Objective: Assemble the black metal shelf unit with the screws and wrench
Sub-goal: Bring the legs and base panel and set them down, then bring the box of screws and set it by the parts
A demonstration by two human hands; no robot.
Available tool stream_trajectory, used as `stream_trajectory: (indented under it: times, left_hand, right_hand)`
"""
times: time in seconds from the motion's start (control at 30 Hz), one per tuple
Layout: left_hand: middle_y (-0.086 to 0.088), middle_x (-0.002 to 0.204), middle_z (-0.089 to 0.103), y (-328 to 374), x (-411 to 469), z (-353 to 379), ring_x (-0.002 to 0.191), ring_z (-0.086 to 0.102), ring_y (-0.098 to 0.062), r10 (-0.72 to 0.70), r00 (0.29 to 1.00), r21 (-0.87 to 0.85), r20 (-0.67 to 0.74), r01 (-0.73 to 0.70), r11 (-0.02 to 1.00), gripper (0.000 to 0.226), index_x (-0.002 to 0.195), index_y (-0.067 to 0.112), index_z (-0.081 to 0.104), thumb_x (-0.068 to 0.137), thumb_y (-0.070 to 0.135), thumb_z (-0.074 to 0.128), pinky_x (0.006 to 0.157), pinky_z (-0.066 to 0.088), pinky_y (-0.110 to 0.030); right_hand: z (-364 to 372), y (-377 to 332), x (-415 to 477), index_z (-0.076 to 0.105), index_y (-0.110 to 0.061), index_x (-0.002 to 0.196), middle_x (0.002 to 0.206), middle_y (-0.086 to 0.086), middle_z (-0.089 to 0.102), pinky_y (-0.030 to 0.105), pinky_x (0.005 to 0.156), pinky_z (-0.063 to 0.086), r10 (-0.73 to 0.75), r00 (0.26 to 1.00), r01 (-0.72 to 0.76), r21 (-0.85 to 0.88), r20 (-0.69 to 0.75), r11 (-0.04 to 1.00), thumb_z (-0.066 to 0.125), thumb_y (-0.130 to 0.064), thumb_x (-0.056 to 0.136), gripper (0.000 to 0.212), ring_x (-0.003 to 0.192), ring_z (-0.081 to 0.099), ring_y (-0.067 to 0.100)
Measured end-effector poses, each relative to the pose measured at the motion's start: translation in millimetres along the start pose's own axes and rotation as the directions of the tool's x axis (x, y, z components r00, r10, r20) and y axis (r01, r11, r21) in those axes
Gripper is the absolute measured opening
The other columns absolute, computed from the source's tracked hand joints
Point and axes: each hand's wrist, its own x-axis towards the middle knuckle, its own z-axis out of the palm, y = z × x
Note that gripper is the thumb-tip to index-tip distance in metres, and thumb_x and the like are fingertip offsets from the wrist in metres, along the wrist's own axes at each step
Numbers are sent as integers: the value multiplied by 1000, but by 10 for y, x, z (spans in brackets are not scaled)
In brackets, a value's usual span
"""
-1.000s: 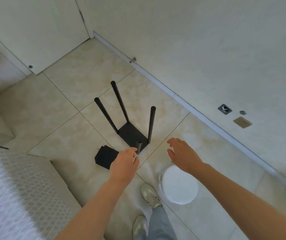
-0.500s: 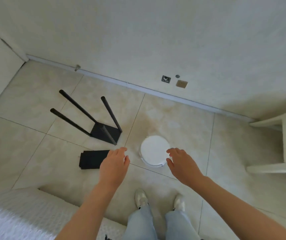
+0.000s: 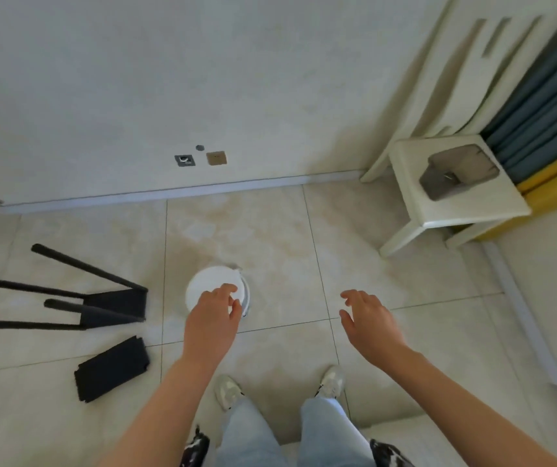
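Note:
The black metal shelf unit [image 3: 115,306], a square plate with long black legs, stands on the tiled floor at the left, its legs reaching toward the left edge of the view. A stack of black plates [image 3: 112,367] lies on the floor just in front of it. My left hand [image 3: 211,318] hovers with relaxed fingers in front of a round white stool [image 3: 209,284] and holds nothing. My right hand [image 3: 368,318] hangs open in the air to the right, also empty. No screws or wrench are visible.
A white chair [image 3: 452,197] with a grey object [image 3: 457,171] on its seat stands against the wall at the right, beside blue and yellow fabric [image 3: 546,106]. My feet [image 3: 331,382] stand on the tiles below my hands. The wall's skirting board [image 3: 203,190] runs behind.
The view has swung to the right, so the shelf unit has slid to the left edge and the chair has come into sight. My left hand has let go of a leg and now hovers over the white stool.

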Motion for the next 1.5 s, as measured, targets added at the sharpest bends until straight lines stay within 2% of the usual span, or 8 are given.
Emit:
stream_trajectory:
  times: [0.17,0.33,0.5,0.7,0.93,1.13,1.27,1.5]
  left_hand:
    - [4,97,67,973,66,434,95,57,-16,108,993,9,40,-109,994,29,127,17,61,101,23,51,71,47,-32]
    - [7,98,64,1859,250,764,101,57,-16,191,978,42,85,-195,980,30,130,21,58,101,24,51,76,49,-33]
    - [13,90,57,2531,511,995,100,57,-15,265,957,62,116,-273,960,29,129,22,59,101,25,50,72,44,-29]
    - [14,91,61,3232,994,1244,99,55,-12,321,938,67,129,-331,941,29,129,23,58,101,27,49,68,37,-28]
    - [9,98,67,4134,1844,1399,101,56,-15,386,912,46,136,-395,918,30,130,22,57,102,27,48,69,41,-29]
    - [9,95,66,4660,2519,1433,99,55,-14,417,896,58,155,-430,901,29,129,23,57,102,28,47,69,43,-29]
    - [7,93,66,5046,2960,1525,96,56,-14,439,882,54,172,-454,889,29,128,22,57,103,29,47,72,51,-32]
    - [6,94,65,5548,3441,1808,95,56,-12,392,897,61,205,-412,909,28,127,23,56,103,30,44,72,51,-30]
  right_hand:
    - [-286,933,-152,45,-18,136,128,-3,57,31,98,44,101,994,-99,70,-29,993,43,-28,102,36,118,51,16]
    - [-579,1719,-171,46,-17,135,126,-2,58,33,96,45,219,972,-203,162,-83,966,44,-27,101,35,119,50,18]
    - [-879,2307,-97,46,-17,135,125,0,59,33,96,46,324,939,-293,225,-116,929,45,-28,101,36,119,51,18]
    - [-1268,2864,232,47,-17,134,124,0,59,33,93,46,407,901,-361,260,-150,896,46,-29,100,36,118,51,19]
    - [-1858,3450,938,47,-17,134,125,1,59,36,94,47,458,871,-410,253,-176,876,44,-30,101,35,118,51,20]
    - [-2365,3794,1553,46,-17,134,127,3,58,35,96,46,471,866,-433,219,-168,874,41,-29,102,35,119,51,20]
    - [-2662,4062,2017,48,-16,131,124,4,58,34,93,47,468,864,-422,238,-186,875,41,-25,102,32,115,52,20]
    - [-2919,4581,2701,48,-15,132,124,5,59,34,93,48,435,883,-393,226,-177,891,44,-25,102,32,114,52,20]
